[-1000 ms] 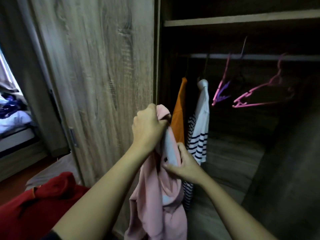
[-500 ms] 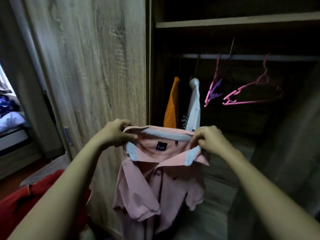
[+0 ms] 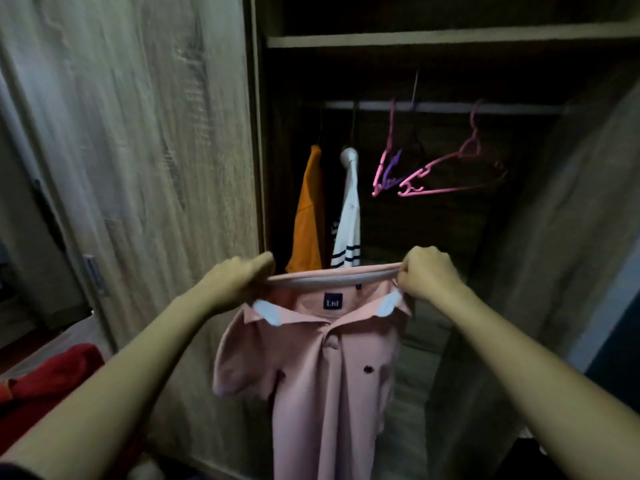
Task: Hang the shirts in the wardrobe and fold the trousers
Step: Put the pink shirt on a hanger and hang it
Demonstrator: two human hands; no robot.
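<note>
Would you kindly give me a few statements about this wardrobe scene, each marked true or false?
1. The left hand and the right hand both grip the pink shirt at its collar. True.
2. The pink shirt already hangs inside the wardrobe. False: the hands hold it up in front of the wardrobe.
3. An orange shirt and a white striped shirt hang side by side in the wardrobe. True.
4. Every hanger carries a garment. False: the pink hangers hang bare on the rail.
5. A red garment lies at the lower right. False: the red garment lies at the lower left.
</note>
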